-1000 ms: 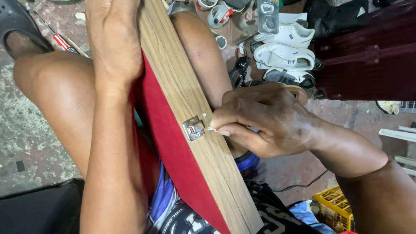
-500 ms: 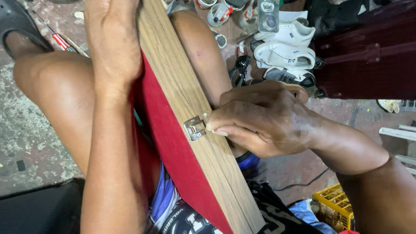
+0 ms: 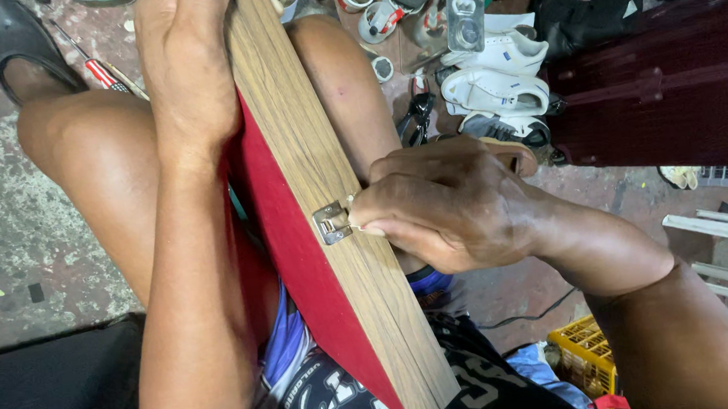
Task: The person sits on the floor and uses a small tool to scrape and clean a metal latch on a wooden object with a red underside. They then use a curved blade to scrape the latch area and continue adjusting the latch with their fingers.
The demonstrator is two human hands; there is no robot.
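Note:
A long wood-grain box point(image 3: 331, 224) with a red felt face lies tilted across my knees. My left hand point(image 3: 189, 67) grips its far end from above and holds it steady. My right hand point(image 3: 442, 207) is closed at the box's side edge, fingertips pressed against a small silver metal clasp point(image 3: 332, 223). Something thin may be pinched in those fingers, but they hide it.
Pliers point(image 3: 416, 115), tape rolls, white shoes point(image 3: 498, 90) and small tools lie on the concrete floor beyond my knee. A dark red cabinet point(image 3: 666, 77) stands at right. A yellow crate point(image 3: 584, 356) sits at lower right, a black sandal point(image 3: 5, 42) at top left.
My right hand has kept working at the clasp with only small shifts. The box and left hand hold the same position.

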